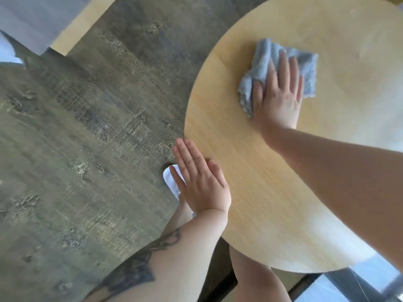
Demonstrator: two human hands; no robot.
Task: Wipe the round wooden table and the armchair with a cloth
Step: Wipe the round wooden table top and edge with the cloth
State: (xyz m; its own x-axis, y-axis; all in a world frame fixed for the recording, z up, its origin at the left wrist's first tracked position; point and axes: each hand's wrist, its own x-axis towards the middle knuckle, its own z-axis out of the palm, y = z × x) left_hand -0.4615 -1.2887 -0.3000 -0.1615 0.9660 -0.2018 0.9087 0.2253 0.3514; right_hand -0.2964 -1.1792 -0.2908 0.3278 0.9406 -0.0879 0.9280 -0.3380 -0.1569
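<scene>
Your right hand (278, 99) lies flat on the blue cloth (265, 62), fingers straight, pressing it to the round wooden table (250, 175) — an open palm spreads pressure, nothing is gripped. The cloth sits in the table's left-centre area, bunched under the thumb side. Your left hand (201, 182) rests flat at the near-left rim, likely bracing the top. The armchair isn't in view — not yet wiped, I'd judge.

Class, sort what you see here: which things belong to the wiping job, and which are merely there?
Belonging to the job:
round wooden table
blue-grey cloth
right hand, pressing the cloth flat
left hand, flat at the table's edge

Merely there:
dark wood floor
white shoe
</scene>
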